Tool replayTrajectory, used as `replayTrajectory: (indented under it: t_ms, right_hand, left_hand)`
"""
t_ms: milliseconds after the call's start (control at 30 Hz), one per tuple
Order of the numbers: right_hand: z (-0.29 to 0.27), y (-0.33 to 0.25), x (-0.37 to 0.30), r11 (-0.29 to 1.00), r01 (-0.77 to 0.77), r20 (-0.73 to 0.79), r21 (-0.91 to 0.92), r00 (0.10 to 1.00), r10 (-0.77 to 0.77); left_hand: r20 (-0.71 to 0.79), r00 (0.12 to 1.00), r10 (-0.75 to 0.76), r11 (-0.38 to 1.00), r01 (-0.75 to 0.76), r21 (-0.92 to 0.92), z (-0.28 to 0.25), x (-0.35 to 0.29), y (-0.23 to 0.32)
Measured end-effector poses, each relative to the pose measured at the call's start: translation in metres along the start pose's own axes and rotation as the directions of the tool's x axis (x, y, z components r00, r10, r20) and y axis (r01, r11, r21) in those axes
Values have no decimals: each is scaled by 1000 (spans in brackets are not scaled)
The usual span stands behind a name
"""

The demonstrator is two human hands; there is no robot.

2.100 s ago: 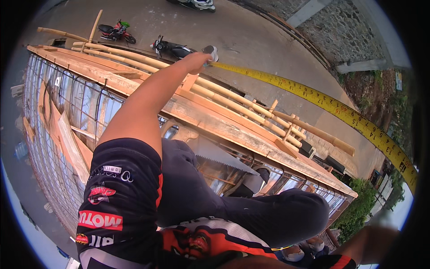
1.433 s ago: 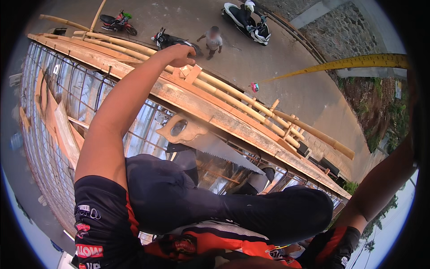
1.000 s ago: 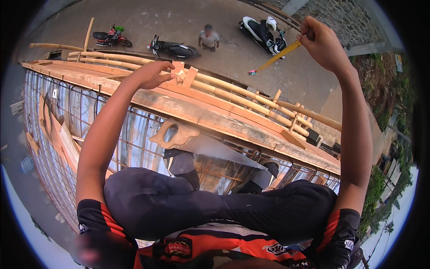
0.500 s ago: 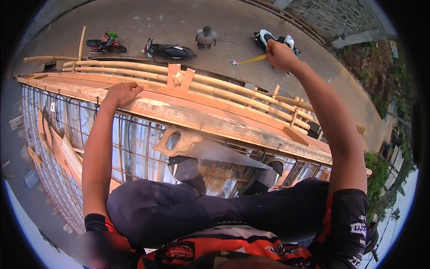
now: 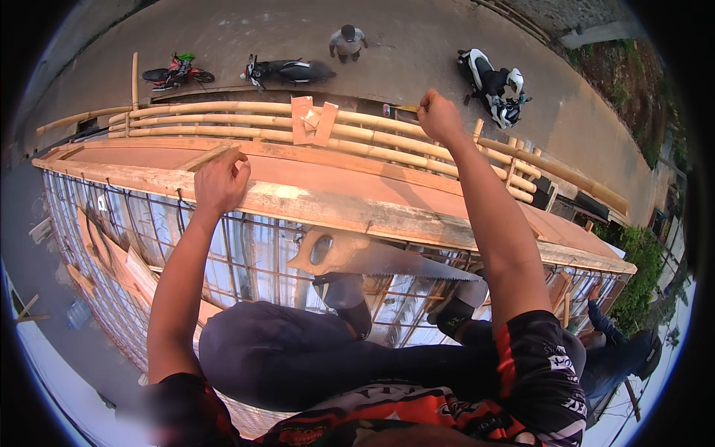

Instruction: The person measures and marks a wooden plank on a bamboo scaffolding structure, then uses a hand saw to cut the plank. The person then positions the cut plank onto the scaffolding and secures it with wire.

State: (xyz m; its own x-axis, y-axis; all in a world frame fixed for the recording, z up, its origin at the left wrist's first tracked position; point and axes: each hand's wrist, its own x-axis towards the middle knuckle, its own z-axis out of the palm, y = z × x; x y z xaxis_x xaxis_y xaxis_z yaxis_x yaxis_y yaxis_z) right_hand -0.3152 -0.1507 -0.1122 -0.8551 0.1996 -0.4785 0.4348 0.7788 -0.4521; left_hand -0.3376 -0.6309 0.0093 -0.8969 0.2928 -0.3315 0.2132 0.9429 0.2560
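My right hand (image 5: 441, 118) is raised beyond the long wooden beam (image 5: 320, 205). It is closed on a short visible length of yellow tape (image 5: 404, 108), with a small pink-and-teal piece (image 5: 386, 110) at its far end. Over the beam's left part is my left hand (image 5: 222, 182), fingers curled, beside the end of a short wooden batten (image 5: 207, 158). What those fingers hold, if anything, cannot be made out. Against the beam's near side, above my legs, a handsaw (image 5: 335, 253) lies lengthwise with its wooden handle to the left and teeth facing down.
Bamboo poles (image 5: 387, 139) run behind the reddish plywood channel (image 5: 350, 173), with plywood offcuts (image 5: 311, 123) on them. Rebar mesh (image 5: 261, 253) lies beneath me. Another person's blue sleeve (image 5: 607, 320) is at right. Far below, a person (image 5: 348, 45) and parked motorcycles (image 5: 290, 71) are on the road.
My right hand has come lower, nearer the bamboo poles, and less yellow tape shows. My left hand has shifted right along the beam with its fingers more curled. The view has moved, revealing the co-worker.
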Motion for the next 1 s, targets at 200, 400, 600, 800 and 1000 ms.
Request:
replayTrajectory:
  t_ms: [200,400,600,800,1000]
  right_hand:
    - [42,16,0,999,-33,11,-30,999,33]
    - [63,2,-3,993,-86,94,-86,991,94]
    - [77,12,-1,975,-206,-38,80,977,209]
    - [69,11,-11,926,-292,-64,239,947,315]
    - [63,9,-10,899,-324,-38,293,936,350]
  left_hand:
    - [-87,996,-5,996,-2,-89,4,3,2]
    - [-139,988,69,994,-80,-78,3,2,-4]
    - [-132,982,136,987,-146,-68,4,6,-3]
    - [-104,981,164,986,-166,-16,6,3,-11]
    - [-75,989,126,991,-129,-37,8,11,-14]
